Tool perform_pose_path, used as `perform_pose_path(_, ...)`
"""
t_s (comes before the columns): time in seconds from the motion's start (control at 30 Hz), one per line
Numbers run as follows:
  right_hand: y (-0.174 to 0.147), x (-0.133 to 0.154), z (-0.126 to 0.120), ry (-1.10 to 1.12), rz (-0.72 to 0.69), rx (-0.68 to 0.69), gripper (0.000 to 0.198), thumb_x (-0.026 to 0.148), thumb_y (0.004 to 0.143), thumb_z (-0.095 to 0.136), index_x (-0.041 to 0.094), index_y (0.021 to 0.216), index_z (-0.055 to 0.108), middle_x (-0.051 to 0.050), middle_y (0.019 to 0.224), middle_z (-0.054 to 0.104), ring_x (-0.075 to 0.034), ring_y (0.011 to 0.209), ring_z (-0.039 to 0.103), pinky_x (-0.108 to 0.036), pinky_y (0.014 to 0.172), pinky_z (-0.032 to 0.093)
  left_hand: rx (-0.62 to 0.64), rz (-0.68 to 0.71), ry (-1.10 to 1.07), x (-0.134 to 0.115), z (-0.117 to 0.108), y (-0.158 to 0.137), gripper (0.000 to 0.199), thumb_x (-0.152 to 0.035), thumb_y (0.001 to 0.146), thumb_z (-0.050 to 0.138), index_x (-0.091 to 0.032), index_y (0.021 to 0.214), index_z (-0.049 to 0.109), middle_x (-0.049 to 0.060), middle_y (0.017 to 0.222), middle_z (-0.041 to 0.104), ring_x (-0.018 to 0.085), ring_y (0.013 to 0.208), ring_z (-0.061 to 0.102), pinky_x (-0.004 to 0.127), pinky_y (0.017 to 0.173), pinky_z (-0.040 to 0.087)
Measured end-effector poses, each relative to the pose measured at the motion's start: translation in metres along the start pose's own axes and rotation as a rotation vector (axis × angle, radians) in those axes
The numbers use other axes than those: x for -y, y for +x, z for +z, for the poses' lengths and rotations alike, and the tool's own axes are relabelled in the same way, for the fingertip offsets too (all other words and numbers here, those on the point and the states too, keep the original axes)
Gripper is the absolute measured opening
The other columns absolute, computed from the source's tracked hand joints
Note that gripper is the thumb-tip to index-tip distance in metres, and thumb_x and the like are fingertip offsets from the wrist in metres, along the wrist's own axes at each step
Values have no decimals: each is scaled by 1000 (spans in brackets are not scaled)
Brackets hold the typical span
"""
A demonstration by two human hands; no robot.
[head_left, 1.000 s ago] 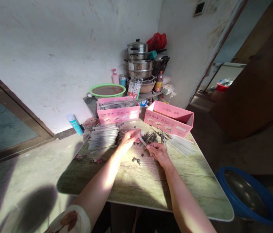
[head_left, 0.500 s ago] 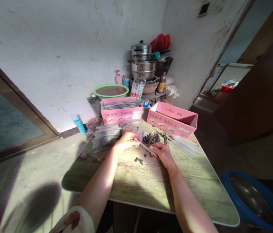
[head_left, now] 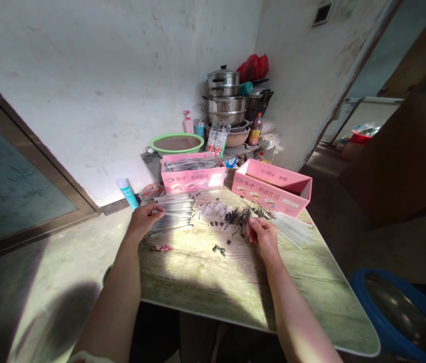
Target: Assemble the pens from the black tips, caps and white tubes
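My left hand (head_left: 145, 218) is at the left of the table, thumb and fingers pinched on the end of a thin translucent tube by a stack of similar tubes (head_left: 177, 212). My right hand (head_left: 263, 236) reaches into a heap of thin black sticks (head_left: 238, 218), its fingers closed; what lies between the fingertips is hidden. Small white pieces (head_left: 215, 208) lie between stack and heap. Several short black caps (head_left: 219, 249) are scattered nearer me. More pale tubes (head_left: 294, 231) lie to the right of my right hand.
A pink box (head_left: 193, 180) full of tubes stands behind the stack, and another pink box (head_left: 273, 194) stands at the right. Behind are a green-rimmed basin (head_left: 177, 150), stacked steel pots (head_left: 226, 106) and bottles. A blue tub (head_left: 364, 297) sits beyond the right table edge.
My hands have moved apart from the tube they both held at the middle. The left went left to the tube stack; the right moved slightly up to the black sticks.
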State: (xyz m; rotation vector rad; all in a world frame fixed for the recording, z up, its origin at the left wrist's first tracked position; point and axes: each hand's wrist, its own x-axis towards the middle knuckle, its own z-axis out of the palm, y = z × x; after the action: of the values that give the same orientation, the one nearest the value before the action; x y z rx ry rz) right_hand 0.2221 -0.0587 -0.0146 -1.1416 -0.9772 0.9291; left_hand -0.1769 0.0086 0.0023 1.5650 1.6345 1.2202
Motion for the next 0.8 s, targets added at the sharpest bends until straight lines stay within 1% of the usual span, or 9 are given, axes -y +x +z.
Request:
perform_pose_path(0.07, 3, 0, -9, -20, -62, -208, 46, 57, 78, 77, 21, 57, 58, 3, 44, 53, -10, 36, 41, -25, 38, 29, -10, -1, 111, 2, -1, -5, 33, -47, 65, 74, -20, 84, 77, 4, 82, 76, 25, 75, 68, 36, 75, 54)
perform_pose_path(0.13, 7, -1, -21, -107, -95, -431, 45, 57, 79, 73, 22, 56, 56, 3, 43, 52, -12, 37, 42, -26, 39, 32, -7, -1, 193, 1, -1, -8, 30, -45, 66, 71, -22, 83, 78, 3, 82, 77, 26, 76, 68, 37, 77, 54)
perform_pose_path(0.23, 12, -2, -41, -363, -101, -619, 39, 53, 81, 70, 20, 61, 64, -3, 47, 58, -19, 45, 55, -30, 45, 40, -3, 34, 248, -3, -1, -10, 26, -42, 66, 69, -24, 82, 78, 3, 88, 80, 28, 85, 71, 38, 85, 55)
perform_pose_path(0.3, 14, -1, -49, -588, -73, -626, 29, 43, 81, 70, 19, 66, 70, -8, 53, 64, -26, 56, 64, -33, 53, 45, 1, 67, 278, -6, 0, -11, 23, -41, 66, 68, -26, 80, 78, 3, 92, 81, 29, 90, 72, 39, 90, 55)
perform_pose_path(0.4, 15, 1, -53, -936, 40, -531, 13, 29, 77, 71, 20, 70, 74, -12, 62, 71, -31, 68, 71, -36, 62, 49, 11, 108, 318, -8, 1, -12, 21, -40, 66, 69, -27, 79, 78, 4, 95, 81, 31, 95, 72, 41, 94, 53)
perform_pose_path(0.5, 15, 2, -52, -1125, 158, -418, 12, 27, 77, 74, 22, 67, 73, -14, 67, 73, -34, 73, 74, -39, 65, 51, 12, 110, 330, -10, 2, -12, 19, -40, 66, 69, -28, 78, 78, 4, 94, 81, 31, 95, 72, 41, 93, 54)
perform_pose_path(0.63, 14, 2, -51, -1172, 261, -348, 25, 28, 75, 80, 23, 58, 63, -16, 69, 72, -37, 80, 76, -41, 69, 53, 11, 93, 311, -10, 3, -13, 20, -40, 67, 69, -27, 80, 78, 2, 91, 81, 29, 90, 72, 39, 90, 55)
perform_pose_path(0.7, 13, 2, -51, -1139, 258, -363, 27, 25, 73, 80, 22, 55, 60, -16, 67, 71, -38, 82, 76, -43, 72, 54, 4, 95, 295, -9, 4, -13, 21, -39, 69, 69, -27, 82, 79, 2, 92, 80, 29, 89, 71, 39, 89, 54)
perform_pose_path(0.8, 13, 4, -52, -1059, 215, -412, 22, 24, 76, 75, 21, 59, 62, -16, 65, 70, -38, 85, 75, -44, 76, 54, -8, 123, 262, -11, 6, -13, 22, -39, 72, 68, -25, 86, 79, 3, 95, 80, 27, 90, 70, 37, 89, 54)
